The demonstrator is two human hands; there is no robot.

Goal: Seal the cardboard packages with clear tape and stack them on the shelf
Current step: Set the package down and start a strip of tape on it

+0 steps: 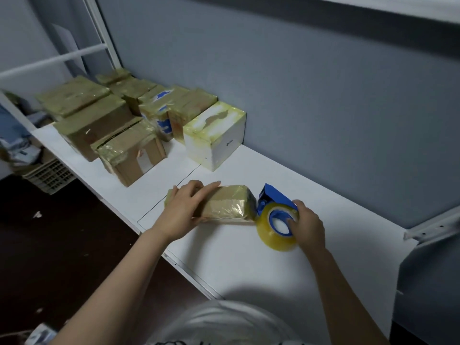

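Beige crate (48, 174), dark floor (57, 240)

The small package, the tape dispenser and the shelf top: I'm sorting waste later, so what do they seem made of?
Small package: brown cardboard, matte where bare, wrapped in glossy, crinkled clear tape. Tape dispenser: blue, smooth and evenly coloured, likely plastic; its roll is yellowish translucent tape. Shelf top: flat white, smooth with a soft sheen, possibly laminate or painted board; the look leaves it open.
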